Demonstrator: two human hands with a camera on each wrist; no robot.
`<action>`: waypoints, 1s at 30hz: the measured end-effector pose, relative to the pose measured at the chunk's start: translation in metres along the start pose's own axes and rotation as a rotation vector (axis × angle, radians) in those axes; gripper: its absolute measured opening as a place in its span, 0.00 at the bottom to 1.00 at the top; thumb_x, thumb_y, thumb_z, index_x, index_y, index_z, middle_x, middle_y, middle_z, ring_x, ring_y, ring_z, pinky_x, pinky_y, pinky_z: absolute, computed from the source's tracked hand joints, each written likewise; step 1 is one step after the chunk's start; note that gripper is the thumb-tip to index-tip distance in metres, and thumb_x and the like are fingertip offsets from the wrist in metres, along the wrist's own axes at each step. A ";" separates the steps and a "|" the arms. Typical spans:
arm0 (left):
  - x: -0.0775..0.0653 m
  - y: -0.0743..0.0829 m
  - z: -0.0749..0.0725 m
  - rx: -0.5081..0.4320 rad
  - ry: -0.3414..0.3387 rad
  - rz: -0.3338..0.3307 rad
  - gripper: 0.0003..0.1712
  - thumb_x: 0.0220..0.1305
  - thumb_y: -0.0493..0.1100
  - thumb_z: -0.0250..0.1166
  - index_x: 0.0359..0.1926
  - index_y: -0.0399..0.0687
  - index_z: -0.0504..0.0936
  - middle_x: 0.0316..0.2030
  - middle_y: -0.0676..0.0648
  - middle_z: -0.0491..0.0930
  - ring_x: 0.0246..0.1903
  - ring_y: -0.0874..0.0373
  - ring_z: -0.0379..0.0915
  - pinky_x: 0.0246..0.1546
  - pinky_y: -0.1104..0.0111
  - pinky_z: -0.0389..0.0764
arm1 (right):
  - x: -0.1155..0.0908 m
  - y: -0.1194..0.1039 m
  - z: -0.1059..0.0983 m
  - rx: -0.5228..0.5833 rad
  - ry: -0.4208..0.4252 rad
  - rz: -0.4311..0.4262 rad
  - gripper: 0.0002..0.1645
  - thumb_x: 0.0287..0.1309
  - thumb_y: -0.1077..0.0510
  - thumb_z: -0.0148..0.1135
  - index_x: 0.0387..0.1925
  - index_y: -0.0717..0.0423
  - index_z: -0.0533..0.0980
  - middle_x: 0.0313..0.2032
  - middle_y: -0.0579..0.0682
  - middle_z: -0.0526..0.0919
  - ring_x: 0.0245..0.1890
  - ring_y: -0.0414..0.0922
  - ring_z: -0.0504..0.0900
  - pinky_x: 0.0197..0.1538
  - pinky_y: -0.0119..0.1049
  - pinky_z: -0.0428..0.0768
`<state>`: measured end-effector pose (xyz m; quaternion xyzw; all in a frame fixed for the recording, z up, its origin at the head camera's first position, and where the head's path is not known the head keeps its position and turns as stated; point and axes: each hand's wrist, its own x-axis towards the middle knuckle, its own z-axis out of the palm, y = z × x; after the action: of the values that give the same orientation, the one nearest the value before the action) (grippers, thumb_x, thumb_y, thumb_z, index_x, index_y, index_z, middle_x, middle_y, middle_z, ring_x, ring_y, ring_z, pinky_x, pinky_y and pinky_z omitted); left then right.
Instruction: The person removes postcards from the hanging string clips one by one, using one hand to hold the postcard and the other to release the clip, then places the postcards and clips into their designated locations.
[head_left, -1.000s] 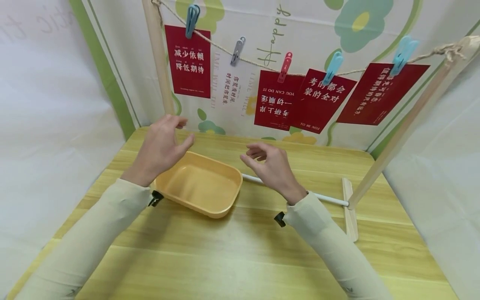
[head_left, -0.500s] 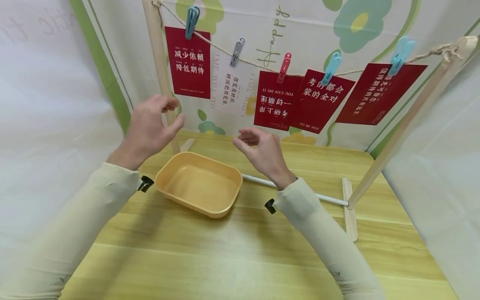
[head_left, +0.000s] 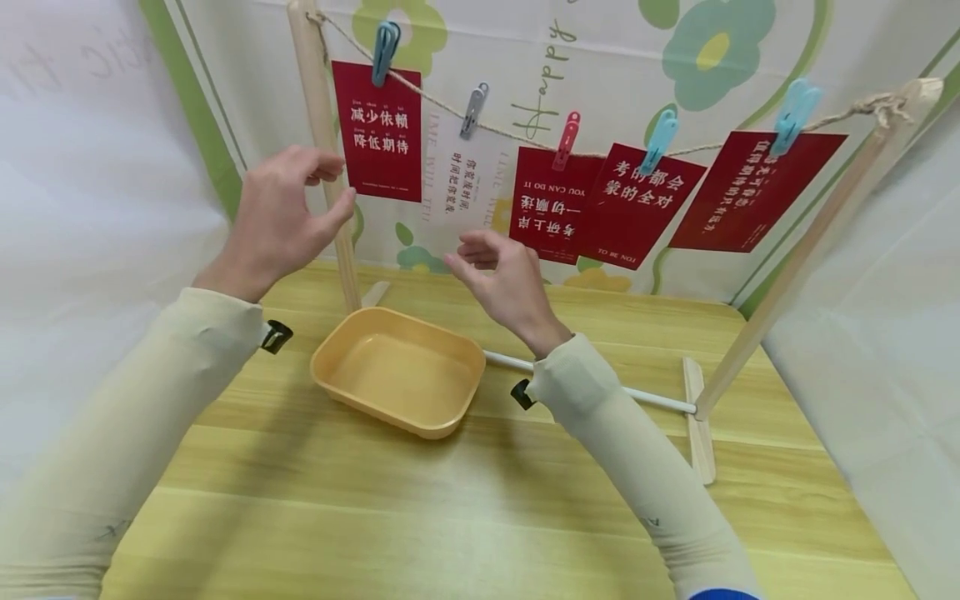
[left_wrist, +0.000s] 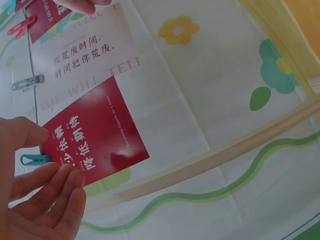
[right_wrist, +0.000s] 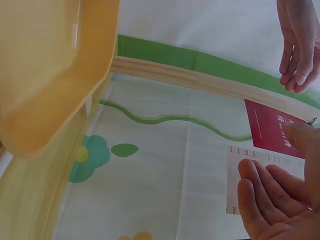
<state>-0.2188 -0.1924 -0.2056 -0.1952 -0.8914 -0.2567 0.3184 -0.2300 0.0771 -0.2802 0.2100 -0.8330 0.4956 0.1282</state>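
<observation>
My left hand (head_left: 273, 212) hovers in front of the left wooden post, its fingers loosely bent with nothing in them. Nearest to it hangs a red card (head_left: 382, 133), held on a twine line by a teal clothespin (head_left: 386, 52). In the left wrist view that card (left_wrist: 100, 132) shows beyond the thumb and fingertips, apart from them as far as I can tell. My right hand (head_left: 504, 279) is raised below a pale card (head_left: 457, 183) under a grey clothespin (head_left: 474, 108). Its fingers are relaxed and hold nothing; in the right wrist view the palm (right_wrist: 280, 210) shows.
A yellow-orange tray (head_left: 397, 367) stands on the wooden table below the hands. Farther right hang red cards (head_left: 551, 204) with a pink clothespin (head_left: 567, 140) and light-blue clothespins (head_left: 660, 142). The right wooden post (head_left: 810, 258) and a white bar (head_left: 660, 400) frame the rack.
Both hands have risen and shifted left; the left moved from over the tray to beside the left red card. The cards, clothespins and tray stay in place.
</observation>
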 end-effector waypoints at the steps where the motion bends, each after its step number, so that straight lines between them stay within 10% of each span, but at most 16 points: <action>1: 0.003 0.001 -0.001 0.000 0.000 0.004 0.20 0.73 0.41 0.64 0.59 0.31 0.82 0.53 0.30 0.84 0.53 0.35 0.80 0.60 0.43 0.78 | 0.001 -0.001 0.000 0.002 0.000 0.009 0.26 0.67 0.48 0.73 0.60 0.57 0.82 0.50 0.52 0.90 0.49 0.46 0.90 0.58 0.38 0.87; 30: 0.072 0.023 -0.036 0.038 0.011 -0.010 0.24 0.76 0.46 0.61 0.64 0.35 0.79 0.62 0.36 0.83 0.62 0.43 0.78 0.67 0.52 0.78 | 0.033 -0.014 0.017 0.035 -0.016 0.077 0.31 0.70 0.45 0.69 0.67 0.53 0.78 0.59 0.50 0.87 0.57 0.44 0.87 0.62 0.34 0.84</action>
<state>-0.2420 -0.1819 -0.1261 -0.1834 -0.8952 -0.2424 0.3260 -0.2521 0.0495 -0.2638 0.1840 -0.8326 0.5131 0.0989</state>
